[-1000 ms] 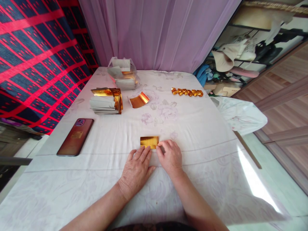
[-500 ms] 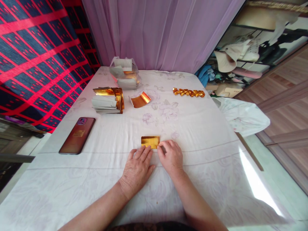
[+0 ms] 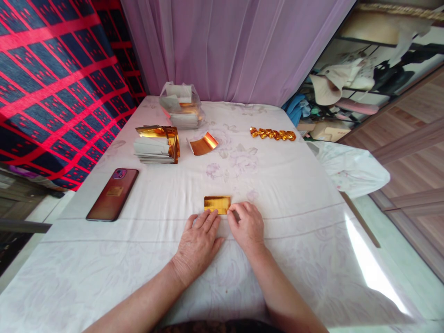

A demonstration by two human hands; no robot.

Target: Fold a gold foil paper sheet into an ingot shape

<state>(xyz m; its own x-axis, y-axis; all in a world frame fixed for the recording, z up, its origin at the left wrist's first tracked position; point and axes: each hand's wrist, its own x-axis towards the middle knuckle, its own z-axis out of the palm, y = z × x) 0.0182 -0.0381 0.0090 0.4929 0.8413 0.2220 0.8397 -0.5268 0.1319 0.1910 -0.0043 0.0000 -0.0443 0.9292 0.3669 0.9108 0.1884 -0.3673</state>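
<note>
A small folded gold foil sheet [image 3: 217, 203] lies flat on the white cloth-covered table [image 3: 284, 194]. My left hand [image 3: 198, 240] rests palm down, its fingertips pressing the sheet's near edge. My right hand [image 3: 245, 224] is beside it, fingers curled, pinching the sheet's near right corner. Farther back lie a curled gold sheet [image 3: 203, 144], a stack of gold and white sheets [image 3: 157, 144] and a row of folded gold pieces [image 3: 272, 134].
A dark red phone [image 3: 113, 194] lies at the left. A clear plastic bag of sheets [image 3: 181, 111] stands at the far end before a purple curtain. A red and blue patterned cloth hangs at the left. Shelves with clutter are at the right.
Both hands stay on the gold sheet with almost no movement. Only the camera has shifted slightly.
</note>
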